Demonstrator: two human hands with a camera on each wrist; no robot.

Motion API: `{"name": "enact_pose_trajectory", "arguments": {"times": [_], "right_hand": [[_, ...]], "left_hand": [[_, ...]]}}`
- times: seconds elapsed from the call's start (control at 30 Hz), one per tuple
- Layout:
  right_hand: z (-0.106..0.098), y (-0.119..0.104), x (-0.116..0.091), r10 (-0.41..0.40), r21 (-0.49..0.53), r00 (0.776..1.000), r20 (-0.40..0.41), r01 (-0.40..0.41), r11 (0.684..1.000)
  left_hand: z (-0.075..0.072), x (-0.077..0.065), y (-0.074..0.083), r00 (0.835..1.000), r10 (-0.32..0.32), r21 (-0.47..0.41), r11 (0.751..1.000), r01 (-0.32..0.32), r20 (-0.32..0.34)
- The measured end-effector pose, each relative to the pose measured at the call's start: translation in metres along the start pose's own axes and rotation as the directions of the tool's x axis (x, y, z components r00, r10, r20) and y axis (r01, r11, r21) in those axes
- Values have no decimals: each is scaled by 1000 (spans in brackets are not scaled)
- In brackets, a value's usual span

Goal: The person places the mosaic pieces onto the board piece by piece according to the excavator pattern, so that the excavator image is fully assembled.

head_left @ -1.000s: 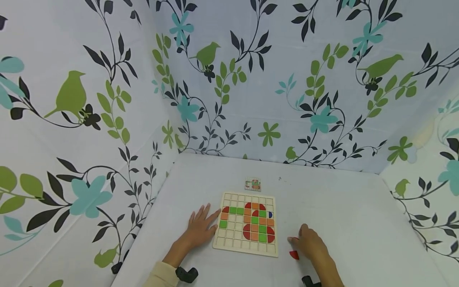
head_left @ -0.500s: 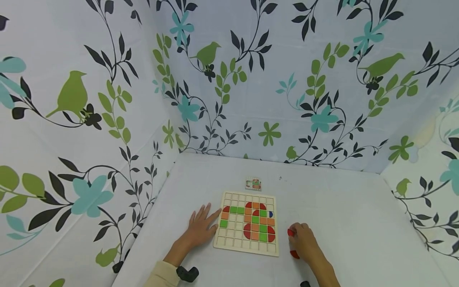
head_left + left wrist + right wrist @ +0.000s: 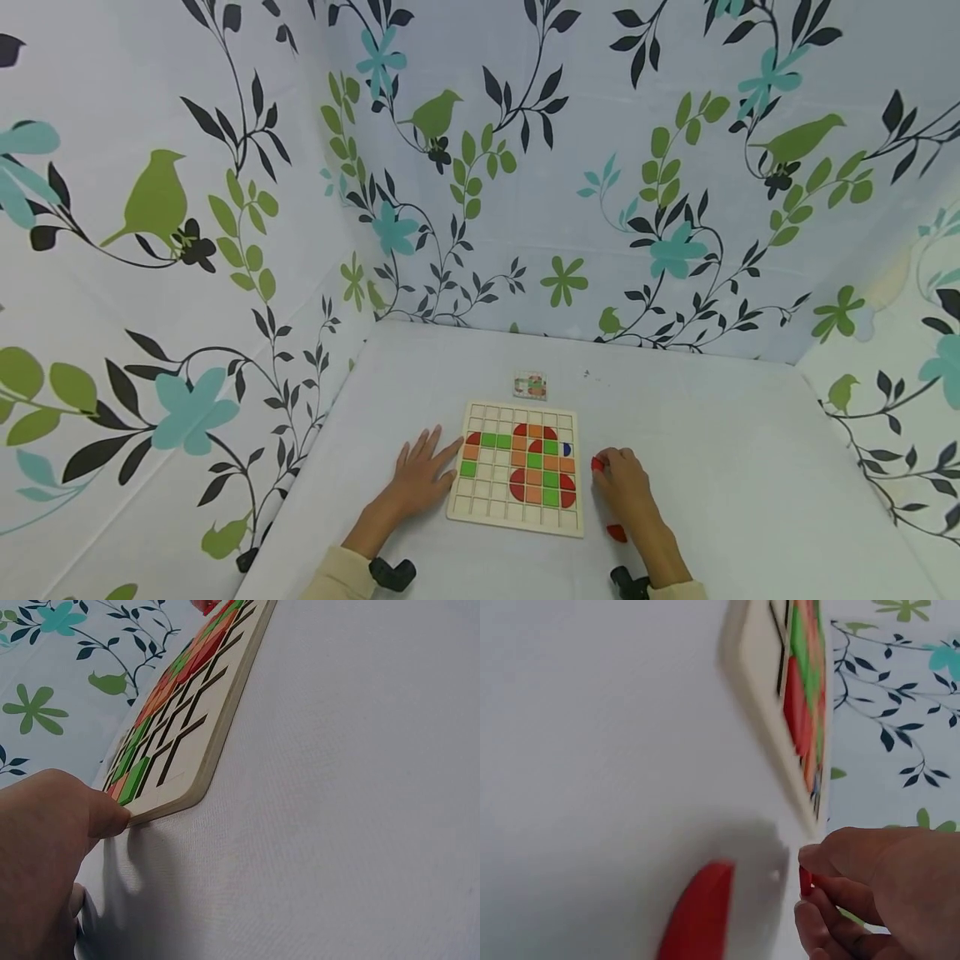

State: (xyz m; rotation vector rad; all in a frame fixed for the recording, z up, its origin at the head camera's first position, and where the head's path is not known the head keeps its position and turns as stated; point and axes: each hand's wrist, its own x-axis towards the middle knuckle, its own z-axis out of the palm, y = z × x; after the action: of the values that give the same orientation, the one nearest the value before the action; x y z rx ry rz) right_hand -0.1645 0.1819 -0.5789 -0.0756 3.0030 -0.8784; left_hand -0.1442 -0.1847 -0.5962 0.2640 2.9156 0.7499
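A square wooden grid board (image 3: 480,506) lies on the white table, with red, orange, green and blue pieces in part of its cells. My left hand (image 3: 422,475) rests at the board's left side, fingers spread and straight; in the left wrist view the thumb (image 3: 111,814) touches the board's edge. Just right of the board, my right hand (image 3: 624,483) pinches a small red piece (image 3: 805,880) between thumb and fingers, raised off the table. A second red piece, quarter-round (image 3: 617,532), lies on the table below that hand.
A small picture card (image 3: 530,385) with a coloured pattern lies behind the board. Patterned cloth (image 3: 480,167) with birds and leaves hangs at the back and sides of the white table (image 3: 712,433).
My right hand has picked up a red piece and moved up and left with it, toward the board's right edge. The left hand and the board stay where they were.
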Motion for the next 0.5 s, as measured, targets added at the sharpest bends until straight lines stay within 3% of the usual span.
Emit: {"name": "enact_pose_trajectory", "arguments": {"times": [0.13, 0.23, 0.33, 0.5], "right_hand": [[0, -23, 1, 9, 35, 1000, -9, -9, 999], [6, -42, 1, -37, 50, 999, -3, 38, 998], [17, -63, -1, -120, 74, 993, 6, 119, 990], [40, -102, -8, -282, 124, 958, 55, 274, 954]], "left_hand": [[1, 0, 1, 1000, -2, 1, 1000, 2, 4], [0, 1, 1, 1000, -2, -1, 1000, 2, 5], [-1, 1, 2, 1000, -3, 0, 1000, 3, 13], [-1, 0, 1, 1000, -3, 7, 1000, 3, 12]]}}
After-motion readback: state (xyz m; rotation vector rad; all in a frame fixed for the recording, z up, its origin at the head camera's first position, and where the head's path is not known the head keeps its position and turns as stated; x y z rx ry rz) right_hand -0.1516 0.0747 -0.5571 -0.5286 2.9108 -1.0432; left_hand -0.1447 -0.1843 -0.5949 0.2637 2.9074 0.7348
